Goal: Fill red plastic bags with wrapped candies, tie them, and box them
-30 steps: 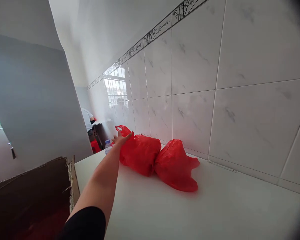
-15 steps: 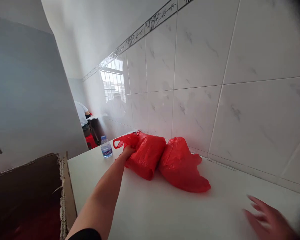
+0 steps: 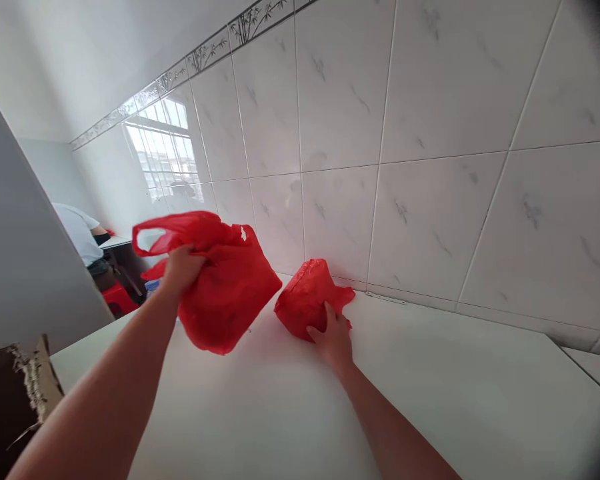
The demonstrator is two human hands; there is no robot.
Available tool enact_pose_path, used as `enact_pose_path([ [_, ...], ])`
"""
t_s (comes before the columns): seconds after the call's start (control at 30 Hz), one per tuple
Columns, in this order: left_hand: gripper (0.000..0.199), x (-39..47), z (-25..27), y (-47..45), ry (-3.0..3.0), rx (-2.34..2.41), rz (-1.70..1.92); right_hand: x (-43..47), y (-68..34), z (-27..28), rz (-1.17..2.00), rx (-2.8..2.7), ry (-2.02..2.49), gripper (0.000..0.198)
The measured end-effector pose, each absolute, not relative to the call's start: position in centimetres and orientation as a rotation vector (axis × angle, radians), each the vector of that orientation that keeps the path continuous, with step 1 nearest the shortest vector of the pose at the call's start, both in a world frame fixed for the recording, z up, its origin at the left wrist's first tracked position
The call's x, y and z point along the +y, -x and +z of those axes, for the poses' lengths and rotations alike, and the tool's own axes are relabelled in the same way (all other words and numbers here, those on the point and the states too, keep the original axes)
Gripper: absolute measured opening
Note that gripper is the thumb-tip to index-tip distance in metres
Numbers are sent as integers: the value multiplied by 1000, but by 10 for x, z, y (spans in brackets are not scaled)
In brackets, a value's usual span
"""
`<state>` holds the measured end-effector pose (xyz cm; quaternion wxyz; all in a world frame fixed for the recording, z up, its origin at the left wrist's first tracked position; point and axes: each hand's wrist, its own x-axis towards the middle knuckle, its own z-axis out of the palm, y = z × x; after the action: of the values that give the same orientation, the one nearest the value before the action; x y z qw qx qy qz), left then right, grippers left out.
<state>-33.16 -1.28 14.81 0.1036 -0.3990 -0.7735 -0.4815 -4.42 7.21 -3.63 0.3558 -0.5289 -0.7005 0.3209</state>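
My left hand (image 3: 184,268) is closed around the gathered top of a red plastic bag (image 3: 230,293). That bag is raised off the white table, full and tilted, with one handle loop hanging loose on the left. What it contains is hidden. My right hand (image 3: 334,339) rests against a second red plastic bag (image 3: 305,297), thumb and forefinger spread apart on its near side. This second bag sits on the table close to the tiled wall, its loose end partly behind my hand.
The white table (image 3: 260,413) runs along the tiled wall (image 3: 430,220). A torn-edged cardboard box (image 3: 45,380) stands at the left. Behind the raised bag, a bottle (image 3: 151,287) is mostly hidden. Farther back are a person in white (image 3: 77,230) and a red stool (image 3: 120,300).
My left hand has lifted the first red bag off the table. My right hand has moved in from the right and now touches the second bag. The view has swung right.
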Motion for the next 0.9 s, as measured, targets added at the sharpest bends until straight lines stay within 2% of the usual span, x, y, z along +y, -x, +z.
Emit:
enact_pose_path([
  [0.17,24,-22,206,294,1299,-2064,-1209,77,69,-30,958,-2000,1060,78],
  [0.3,28,-10,226,249,1410,-1925,-1123,66,58,-34,988,-2019,943,60],
  [0.43,32,30,224,204,1551,-1819,-1077,38,4,-46,983,-2004,981,40],
  [0.53,32,58,194,162,1692,-1768,-1044,15,-55,-51,1074,-2005,1037,31],
  [0.63,41,64,135,110,1980,-1699,-936,2,-113,-53,1163,-1920,1194,29],
  [0.7,35,55,89,77,2255,-1598,-800,0,-144,-54,1140,-1823,1284,29],
  [0.8,25,37,34,39,2574,-1442,-628,0,-174,-53,1026,-1563,1337,44],
  [0.9,24,28,5,16,2761,-1364,-518,-8,-186,-43,783,-1265,1276,60],
])
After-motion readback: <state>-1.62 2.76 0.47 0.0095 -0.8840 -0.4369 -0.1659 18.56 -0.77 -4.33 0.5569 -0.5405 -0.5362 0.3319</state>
